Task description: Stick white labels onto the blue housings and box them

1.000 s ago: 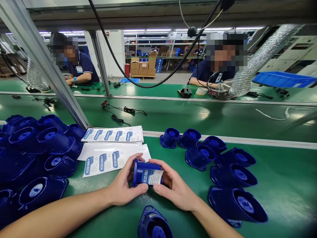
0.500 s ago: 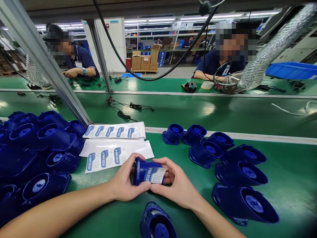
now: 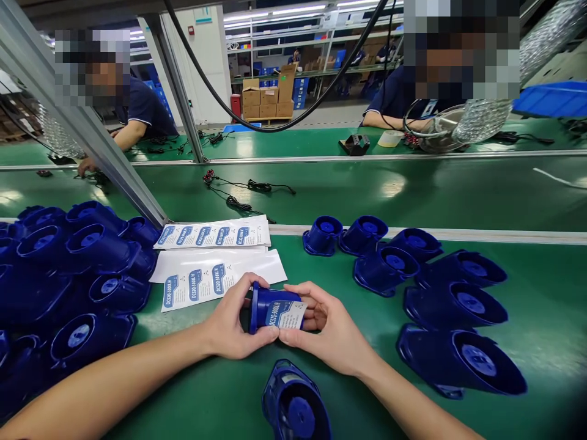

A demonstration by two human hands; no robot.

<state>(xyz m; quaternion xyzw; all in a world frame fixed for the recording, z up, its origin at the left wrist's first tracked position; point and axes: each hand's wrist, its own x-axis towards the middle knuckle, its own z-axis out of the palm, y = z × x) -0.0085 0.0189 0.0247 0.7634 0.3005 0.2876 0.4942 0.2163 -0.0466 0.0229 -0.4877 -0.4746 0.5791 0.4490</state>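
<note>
Between my two hands a blue plastic housing (image 3: 261,305) lies on its side above the green table. A blue-and-white label (image 3: 287,315) printed with "DC52Q" lies across its front wall. My left hand (image 3: 236,321) is closed around the flanged end, its thumb along the lower edge. My right hand (image 3: 328,327) curls around the other end, thumb at the label's lower edge and fingers behind. Whether the label's right edge is stuck down, I cannot tell. Another blue housing (image 3: 298,403) stands just in front of me. Label sheets (image 3: 197,284) lie beyond my left hand.
A heap of blue housings (image 3: 98,247) fills the left side. Several more housings (image 3: 477,305) stand in a curve at the right. A slanted metal post (image 3: 110,159) rises at left. Black cables (image 3: 259,186) lie beyond the table's ledge. Two co-workers sit at the far bench.
The camera view has shifted slightly. My hands keep nearly the same grip on the housing and label. The co-worker at left has reached an arm down toward the cables.
</note>
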